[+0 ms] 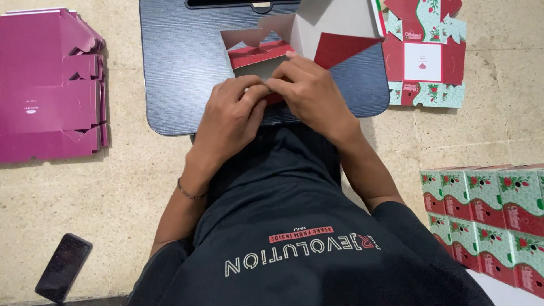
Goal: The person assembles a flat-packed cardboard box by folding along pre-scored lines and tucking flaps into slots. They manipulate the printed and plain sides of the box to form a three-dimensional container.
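Speckled beige stone floor (85,215) under a dark lap table (181,68).

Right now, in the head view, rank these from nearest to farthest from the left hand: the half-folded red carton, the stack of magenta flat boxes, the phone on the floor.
From the left hand:
1. Half-folded red carton: touching the fingers, on the dark lap desk.
2. Stack of magenta flat boxes: on the floor, far left.
3. Phone: on the floor, bottom left corner.

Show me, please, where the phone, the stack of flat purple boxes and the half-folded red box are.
phone (63,267): head view, middle of its dark screen.
stack of flat purple boxes (48,90): head view, top sheet, near its centre.
half-folded red box (258,54): head view, red flap above the hands.
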